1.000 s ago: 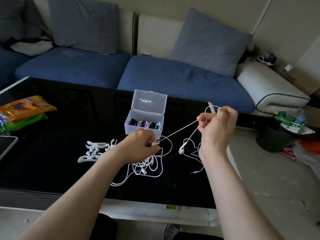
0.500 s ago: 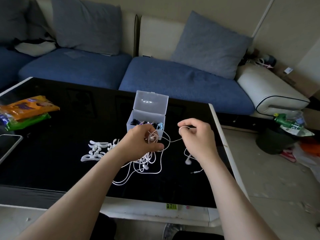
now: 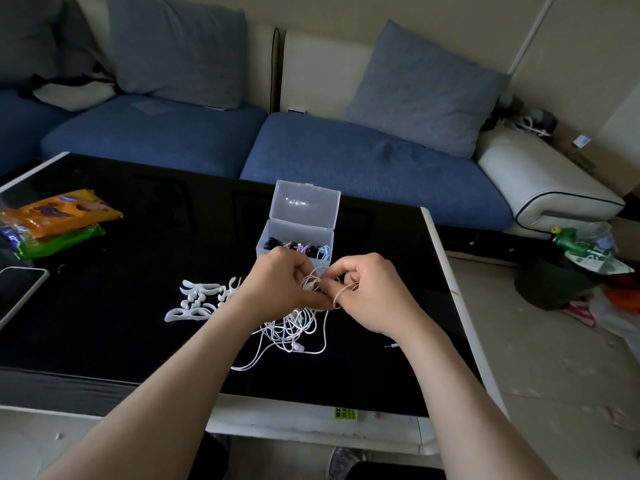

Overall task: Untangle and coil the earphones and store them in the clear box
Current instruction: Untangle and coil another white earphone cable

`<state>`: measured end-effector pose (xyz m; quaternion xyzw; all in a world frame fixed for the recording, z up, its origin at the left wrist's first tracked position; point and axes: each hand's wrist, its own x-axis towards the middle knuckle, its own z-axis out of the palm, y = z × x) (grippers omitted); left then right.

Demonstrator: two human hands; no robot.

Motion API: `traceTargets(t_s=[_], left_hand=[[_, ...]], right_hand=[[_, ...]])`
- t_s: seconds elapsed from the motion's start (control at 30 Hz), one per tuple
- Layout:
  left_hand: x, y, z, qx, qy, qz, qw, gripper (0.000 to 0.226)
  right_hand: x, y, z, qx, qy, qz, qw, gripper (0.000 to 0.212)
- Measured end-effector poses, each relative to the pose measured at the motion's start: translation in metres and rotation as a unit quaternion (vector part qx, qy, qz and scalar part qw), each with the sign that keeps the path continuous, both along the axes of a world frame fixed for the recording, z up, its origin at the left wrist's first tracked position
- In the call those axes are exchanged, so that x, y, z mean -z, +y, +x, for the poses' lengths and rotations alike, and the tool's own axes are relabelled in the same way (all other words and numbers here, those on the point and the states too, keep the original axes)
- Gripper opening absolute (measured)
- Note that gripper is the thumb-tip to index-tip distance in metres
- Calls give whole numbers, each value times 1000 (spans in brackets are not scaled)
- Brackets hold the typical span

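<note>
White earphones (image 3: 294,330) lie in a tangled heap on the black table (image 3: 104,323), with part of the cable lifted between my hands. My left hand (image 3: 284,285) pinches a small bunch of cable with an earbud in it. My right hand (image 3: 367,292) is close beside it, fingers curled, with a loop of cable round one finger. The plug end (image 3: 391,346) lies on the table to the right. The clear box (image 3: 296,237) stands just behind my hands with its lid up, and small dark and coloured items are inside.
White plastic ear hooks (image 3: 197,299) lie left of the tangle. Snack packets (image 3: 59,216) and a phone (image 3: 17,289) sit at the table's left edge. A blue sofa (image 3: 346,161) runs behind the table. Rubbish and a dark bin (image 3: 550,282) are on the floor to the right.
My right hand has come down and left from its raised position until it nearly touches my left hand. The taut cable between the hands has gone slack and gathered into small loops.
</note>
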<state>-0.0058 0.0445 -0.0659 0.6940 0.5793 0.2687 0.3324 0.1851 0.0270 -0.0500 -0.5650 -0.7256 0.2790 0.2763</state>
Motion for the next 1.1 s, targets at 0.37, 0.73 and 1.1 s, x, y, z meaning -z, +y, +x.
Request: traceTargets(t_s=[0.37, 0.73, 1.1], left_hand=[[-2, 0, -6, 23, -105, -80, 991, 20], [0, 2, -3, -40, -97, -64, 992, 35], [0, 1, -7, 46, -26, -175, 983, 34]], right_hand=[[6, 8, 12, 48, -17, 38, 998, 10], [4, 6, 8, 23, 1, 33, 999, 10], [9, 10, 4, 42, 23, 96, 994, 8]])
